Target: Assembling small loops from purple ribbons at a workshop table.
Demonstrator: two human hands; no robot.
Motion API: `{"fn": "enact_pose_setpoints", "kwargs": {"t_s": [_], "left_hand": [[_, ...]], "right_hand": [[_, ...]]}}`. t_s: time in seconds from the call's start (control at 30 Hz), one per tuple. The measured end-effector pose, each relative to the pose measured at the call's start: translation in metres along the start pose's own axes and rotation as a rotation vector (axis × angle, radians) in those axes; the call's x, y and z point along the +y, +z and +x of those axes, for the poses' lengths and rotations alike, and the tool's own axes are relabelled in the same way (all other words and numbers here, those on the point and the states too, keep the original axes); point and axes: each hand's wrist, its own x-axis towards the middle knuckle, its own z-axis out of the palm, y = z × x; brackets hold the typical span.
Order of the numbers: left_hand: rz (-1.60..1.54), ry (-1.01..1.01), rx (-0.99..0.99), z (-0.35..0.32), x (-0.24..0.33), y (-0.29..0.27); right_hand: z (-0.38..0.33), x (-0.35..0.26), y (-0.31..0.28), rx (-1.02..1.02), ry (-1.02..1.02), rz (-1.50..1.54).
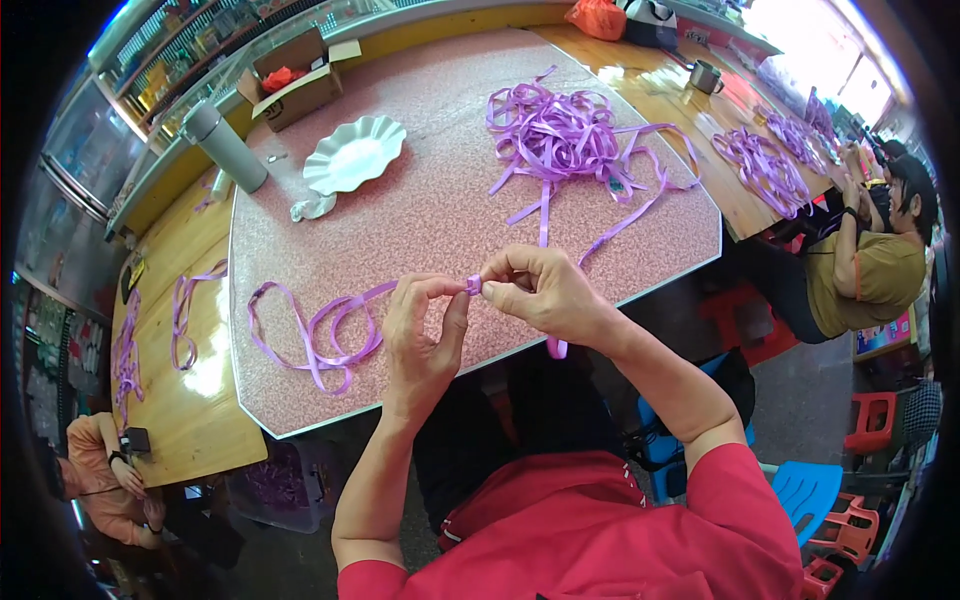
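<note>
Over the near edge of the pink speckled table (430, 210), my two hands meet at a small folded bit of purple ribbon (474, 285). My left hand (422, 325) pinches one side of it between thumb and finger. From the other side, my right hand (540, 290) pinches it too, with the remaining fingers curled in. Loops of purple ribbon (330, 350) lie on the table left of my left hand. A short purple end hangs below my right hand. Farther back sits a big tangled heap of purple ribbons (555, 130), with strands trailing toward my right hand.
A white scalloped dish (355, 155), a grey-green flask (225, 145) and an open cardboard box (300, 85) stand at the back left. Wooden tables with more purple ribbons (765, 170) flank mine. People sit at both sides; a blue stool (805, 495) is at lower right.
</note>
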Motion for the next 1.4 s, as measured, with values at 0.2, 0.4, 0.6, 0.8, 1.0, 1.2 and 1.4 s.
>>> {"fn": "enact_pose_setpoints", "kwargs": {"t_s": [0.2,0.4,0.6,0.8,1.0,1.2,1.4], "left_hand": [[0.008,0.000,0.018,-0.004,-0.003,0.003],[0.042,0.048,0.055,-0.002,0.000,0.005],[0.080,0.058,0.038,-0.002,0.001,0.007],[0.015,0.046,0.062,-0.003,-0.003,0.009],[0.001,0.009,0.053,-0.004,0.001,0.009],[0.033,0.027,0.055,-0.006,-0.003,0.009],[0.076,0.068,0.045,-0.005,-0.002,0.010]], "right_hand": [[0.000,-0.003,0.001,0.034,0.006,-0.134],[0.002,-0.002,-0.003,0.037,-0.057,-0.173],[0.007,-0.004,-0.005,-0.038,0.051,-0.093],[0.005,-0.007,-0.005,-0.017,0.016,-0.211],[0.002,-0.008,-0.004,0.020,-0.004,-0.135],[-0.001,-0.020,-0.001,-0.028,0.127,-0.051],[0.002,-0.011,-0.006,-0.030,0.078,-0.073]]}}
